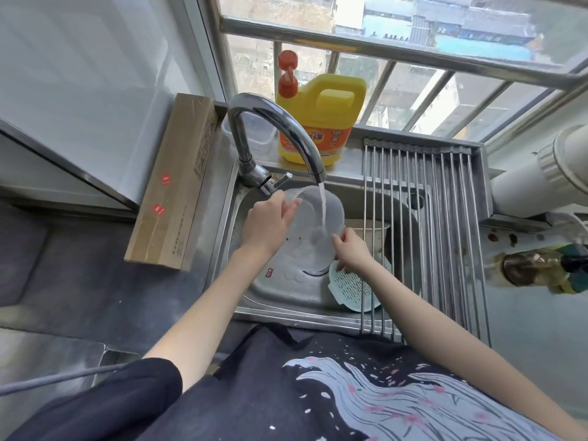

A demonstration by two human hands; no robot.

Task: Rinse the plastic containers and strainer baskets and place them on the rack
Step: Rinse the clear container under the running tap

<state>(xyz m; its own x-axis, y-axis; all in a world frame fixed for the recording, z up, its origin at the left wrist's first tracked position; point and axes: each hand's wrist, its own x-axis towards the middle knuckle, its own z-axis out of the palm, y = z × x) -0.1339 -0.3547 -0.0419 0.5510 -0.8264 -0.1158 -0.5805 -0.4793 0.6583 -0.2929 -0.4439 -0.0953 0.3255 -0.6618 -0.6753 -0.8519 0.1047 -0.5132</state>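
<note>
A clear round plastic container (pixel 307 232) is held tilted over the steel sink (pixel 280 294), under water running from the tap (pixel 273 135). My left hand (pixel 269 222) grips its upper left rim. My right hand (pixel 351 249) pinches its lower right rim. A pale green strainer basket (pixel 351 289) lies in the sink below my right hand. The roll-up metal rack (pixel 423 224) spans the sink's right side and carries nothing.
A yellow detergent jug (pixel 321 122) with an orange pump stands on the sill behind the tap, a clear lidded box (pixel 254 132) beside it. A long cardboard box (pixel 175 186) lies left of the sink. An oil bottle (pixel 537 268) sits at the right. A bowl (pixel 369 230) lies under the rack.
</note>
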